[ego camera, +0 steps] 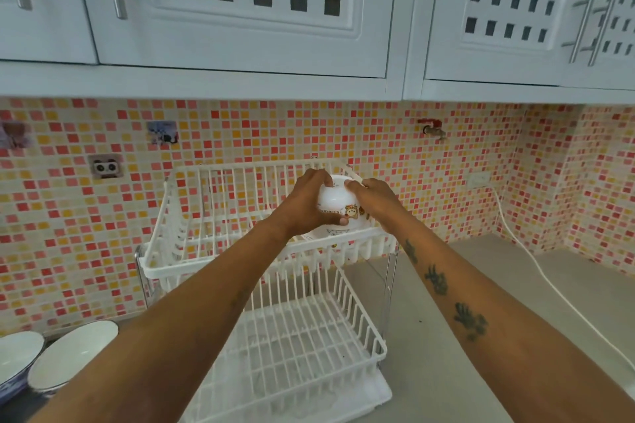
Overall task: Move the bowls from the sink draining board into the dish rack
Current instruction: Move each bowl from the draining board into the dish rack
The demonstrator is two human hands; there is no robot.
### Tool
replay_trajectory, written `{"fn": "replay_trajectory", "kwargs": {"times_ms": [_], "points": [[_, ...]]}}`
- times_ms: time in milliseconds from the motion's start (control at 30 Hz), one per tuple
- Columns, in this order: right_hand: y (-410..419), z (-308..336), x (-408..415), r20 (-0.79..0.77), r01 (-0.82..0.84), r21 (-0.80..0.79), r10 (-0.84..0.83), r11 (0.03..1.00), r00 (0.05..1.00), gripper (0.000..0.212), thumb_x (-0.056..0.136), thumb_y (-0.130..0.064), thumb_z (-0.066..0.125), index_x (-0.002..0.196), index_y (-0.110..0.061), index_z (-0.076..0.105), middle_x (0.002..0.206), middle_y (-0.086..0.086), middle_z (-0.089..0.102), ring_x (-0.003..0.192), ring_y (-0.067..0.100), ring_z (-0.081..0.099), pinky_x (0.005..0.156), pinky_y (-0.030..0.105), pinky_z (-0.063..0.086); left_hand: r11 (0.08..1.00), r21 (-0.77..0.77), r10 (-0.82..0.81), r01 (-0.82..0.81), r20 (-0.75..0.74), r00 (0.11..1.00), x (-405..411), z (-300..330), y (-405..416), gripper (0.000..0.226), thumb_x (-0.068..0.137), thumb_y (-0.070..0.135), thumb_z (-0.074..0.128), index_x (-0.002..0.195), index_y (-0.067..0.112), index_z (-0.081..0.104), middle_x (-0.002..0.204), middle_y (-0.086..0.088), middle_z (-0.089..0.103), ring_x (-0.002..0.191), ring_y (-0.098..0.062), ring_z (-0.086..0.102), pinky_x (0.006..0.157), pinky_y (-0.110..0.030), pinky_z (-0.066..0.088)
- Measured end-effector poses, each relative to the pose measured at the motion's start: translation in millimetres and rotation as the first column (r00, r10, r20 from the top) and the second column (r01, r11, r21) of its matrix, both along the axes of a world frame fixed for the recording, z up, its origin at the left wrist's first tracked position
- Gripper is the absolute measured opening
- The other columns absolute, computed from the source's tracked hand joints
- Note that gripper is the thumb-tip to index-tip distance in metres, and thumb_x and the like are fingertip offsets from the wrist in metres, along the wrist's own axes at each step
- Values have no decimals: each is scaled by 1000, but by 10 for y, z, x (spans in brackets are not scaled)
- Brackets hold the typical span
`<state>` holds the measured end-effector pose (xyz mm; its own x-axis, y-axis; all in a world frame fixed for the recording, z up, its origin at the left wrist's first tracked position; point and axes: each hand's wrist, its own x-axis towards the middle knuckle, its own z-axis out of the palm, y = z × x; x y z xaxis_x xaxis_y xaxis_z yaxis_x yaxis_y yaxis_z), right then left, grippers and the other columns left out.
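Both hands grasp one white bowl (335, 208): the left hand (305, 203) wraps its side, thumb near the rim, and the right hand (376, 201) pinches the far side. The bowl is upside down, base up and mouth down, its axis roughly upright and tipped slightly toward the camera, over the right end of the rack (165, 264)'s upper tier. Let go off-centre, its rim could catch between wires and the bowl could tip or slide off the front rail. Two more bowls (68, 357) wait at lower left, on a surface I cannot make out.
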<state>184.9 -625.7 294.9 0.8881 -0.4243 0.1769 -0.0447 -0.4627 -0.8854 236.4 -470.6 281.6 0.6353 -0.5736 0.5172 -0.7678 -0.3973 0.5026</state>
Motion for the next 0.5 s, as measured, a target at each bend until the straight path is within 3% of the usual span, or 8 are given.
{"fn": "replay_trajectory", "kwargs": {"times_ms": [100,300,367,500], "points": [[-23,-25,20,15,12,-46,-11,999,1000,44,92,-45,50,115,-8,58,105,6,59,85,21,56,58,27,37,1000,19,10,-10,-5,1000,10,-5,-14,70,65,31,88,119,12,47,122,-1,42,107,-16,36,86,-25,39],[16,-37,58,6,32,-145,-31,989,999,53,95,-44,44,132,-6,48,121,9,55,94,21,51,72,29,38,999,21,36,-35,-38,999,48,-28,-36,71,63,32,89,116,13,46,122,-1,43,106,-16,37,84,-26,37],[28,-37,57,-3,39,-161,-40,986,999,53,95,-44,43,132,-6,49,124,10,57,92,21,51,68,29,37,999,18,35,-35,-40,999,47,-29,-40,72,62,32,89,116,13,46,125,-4,44,107,-16,36,84,-26,37],[59,-57,31,44,78,-191,-71,979,997,49,95,-41,45,127,-5,53,121,12,59,95,23,53,74,29,36,999,6,38,-37,-69,997,30,-25,-46,71,64,33,88,117,13,46,126,-5,44,107,-18,39,84,-26,40]]}}
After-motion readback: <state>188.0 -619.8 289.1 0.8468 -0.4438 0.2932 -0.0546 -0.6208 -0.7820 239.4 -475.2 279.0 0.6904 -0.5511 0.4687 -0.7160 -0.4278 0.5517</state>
